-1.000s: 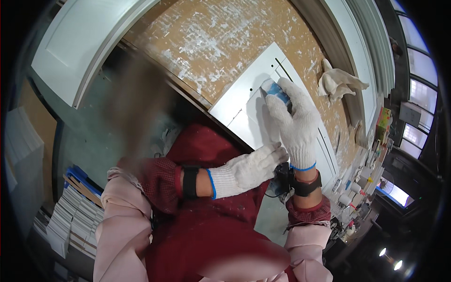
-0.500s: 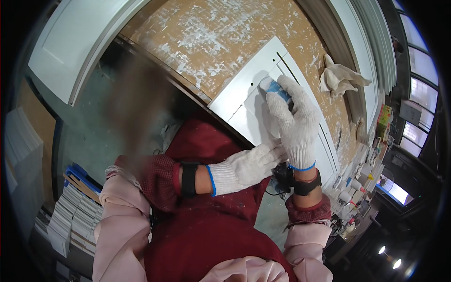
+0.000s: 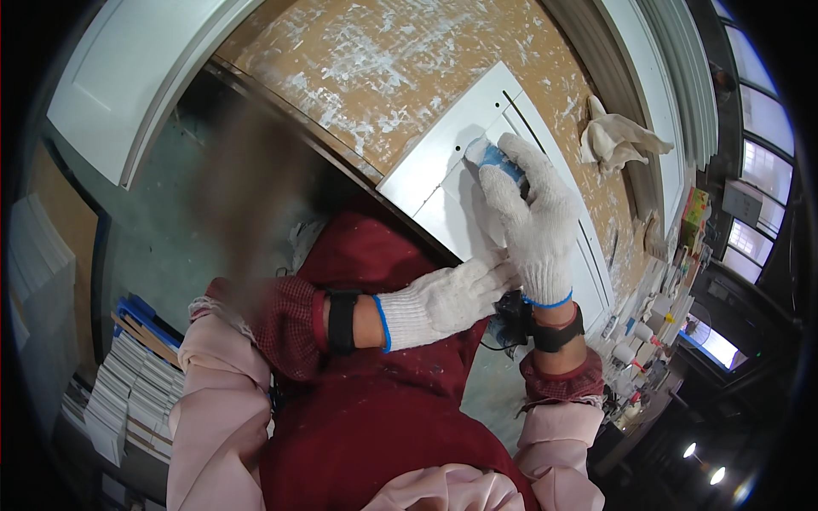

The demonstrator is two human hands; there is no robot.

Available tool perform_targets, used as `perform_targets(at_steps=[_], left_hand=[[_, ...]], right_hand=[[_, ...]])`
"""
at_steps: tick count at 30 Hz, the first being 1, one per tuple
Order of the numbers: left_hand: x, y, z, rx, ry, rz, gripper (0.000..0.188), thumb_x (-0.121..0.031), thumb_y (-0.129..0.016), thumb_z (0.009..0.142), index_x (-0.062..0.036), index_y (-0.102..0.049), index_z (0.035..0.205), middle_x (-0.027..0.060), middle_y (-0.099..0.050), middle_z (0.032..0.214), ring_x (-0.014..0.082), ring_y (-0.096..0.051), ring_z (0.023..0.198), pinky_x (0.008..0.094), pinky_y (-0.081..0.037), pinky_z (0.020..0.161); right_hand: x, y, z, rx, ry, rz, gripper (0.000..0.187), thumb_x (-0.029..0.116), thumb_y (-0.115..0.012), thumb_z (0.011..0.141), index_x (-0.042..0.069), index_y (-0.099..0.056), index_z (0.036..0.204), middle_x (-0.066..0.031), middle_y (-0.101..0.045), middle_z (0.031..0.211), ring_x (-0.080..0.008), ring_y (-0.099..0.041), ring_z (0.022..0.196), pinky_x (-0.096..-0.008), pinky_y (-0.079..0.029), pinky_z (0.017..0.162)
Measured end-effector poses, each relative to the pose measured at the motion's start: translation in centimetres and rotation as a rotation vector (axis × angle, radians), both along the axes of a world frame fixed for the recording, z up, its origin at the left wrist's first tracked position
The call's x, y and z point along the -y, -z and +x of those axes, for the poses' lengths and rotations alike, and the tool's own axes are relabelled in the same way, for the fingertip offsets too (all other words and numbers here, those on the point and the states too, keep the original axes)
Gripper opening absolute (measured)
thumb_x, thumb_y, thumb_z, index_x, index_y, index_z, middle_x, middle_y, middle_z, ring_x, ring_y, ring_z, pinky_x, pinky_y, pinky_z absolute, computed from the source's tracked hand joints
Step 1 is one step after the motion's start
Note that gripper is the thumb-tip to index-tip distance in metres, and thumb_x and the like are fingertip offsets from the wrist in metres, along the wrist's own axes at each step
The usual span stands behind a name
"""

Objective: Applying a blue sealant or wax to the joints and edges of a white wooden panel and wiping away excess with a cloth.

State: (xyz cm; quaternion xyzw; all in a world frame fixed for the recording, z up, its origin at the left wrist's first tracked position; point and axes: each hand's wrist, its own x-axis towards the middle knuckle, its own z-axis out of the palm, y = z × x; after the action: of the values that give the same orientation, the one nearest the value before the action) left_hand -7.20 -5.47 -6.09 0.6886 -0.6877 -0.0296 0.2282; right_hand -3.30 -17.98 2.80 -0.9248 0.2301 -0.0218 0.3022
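Observation:
A white cabinet-door-like panel with grooves and small dark holes lies on the workbench, its near edge along the bench front. My right hand, in a white knit glove, is closed around a blue-and-white pad that rests against the panel's face. The pad's exact kind is hard to make out. My left hand, gloved the same way, lies flat at the panel's near edge beside my right wrist, fingers stretched out. Its thumb is hidden.
The brown workbench top is smeared white. A crumpled cloth lies at the right, near leaning white panels. Another white panel stands far left. Bottles and tools crowd the right side. Stacked boards sit lower left.
My right hand and the pad have shifted slightly left on the panel. My left hand stays in place.

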Motion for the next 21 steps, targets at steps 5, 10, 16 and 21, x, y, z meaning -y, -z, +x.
perform_targets(at_steps=[5, 10, 16, 21], left_hand=[[0.2, 0.4, -0.2, -0.181, 0.01, -0.015, 0.046, -0.024, -0.051, 0.092, -0.0059, -0.058, 0.133, 0.0113, -0.05, 0.141, 0.0294, -0.037, 0.141, 0.0418, -0.024, 0.122], [0.1, 0.6, 0.1, -0.221, -0.004, -0.147, 0.043, -0.02, -0.051, 0.09, -0.005, -0.059, 0.13, 0.0107, -0.052, 0.138, 0.0287, -0.038, 0.14, 0.0366, -0.031, 0.119], [0.1, 0.3, 0.1, -0.261, -0.017, -0.075, 0.04, -0.017, -0.053, 0.089, -0.0066, -0.061, 0.127, 0.0088, -0.054, 0.134, 0.0271, -0.043, 0.134, 0.0343, -0.036, 0.115], [0.0, 1.1, -0.3, -0.454, 0.027, -0.109, 0.038, -0.016, -0.052, 0.09, -0.0069, -0.061, 0.126, 0.0082, -0.054, 0.133, 0.0268, -0.046, 0.132, 0.0339, -0.038, 0.113]], right_hand=[[-0.7, 0.1, -0.8, -0.029, -0.031, 0.025, 0.042, 0.027, -0.071, 0.084, 0.007, -0.066, 0.121, -0.0161, -0.069, 0.098, -0.0272, -0.069, 0.084, -0.0355, -0.054, 0.077], [-1.0, 0.1, -1.2, -0.044, -0.084, -0.017, 0.042, 0.028, -0.071, 0.084, 0.008, -0.066, 0.12, -0.0169, -0.069, 0.098, -0.0283, -0.069, 0.084, -0.036, -0.054, 0.077], [-0.7, 0.4, -0.5, -0.011, 0.049, -0.048, 0.042, 0.027, -0.071, 0.085, 0.006, -0.066, 0.121, -0.0161, -0.069, 0.094, -0.0251, -0.068, 0.082, -0.0337, -0.054, 0.075], [-1.5, -0.2, -1.4, -0.043, -0.06, 0.002, 0.043, 0.027, -0.072, 0.083, 0.007, -0.066, 0.121, -0.0162, -0.069, 0.097, -0.0274, -0.069, 0.083, -0.0354, -0.054, 0.077]])
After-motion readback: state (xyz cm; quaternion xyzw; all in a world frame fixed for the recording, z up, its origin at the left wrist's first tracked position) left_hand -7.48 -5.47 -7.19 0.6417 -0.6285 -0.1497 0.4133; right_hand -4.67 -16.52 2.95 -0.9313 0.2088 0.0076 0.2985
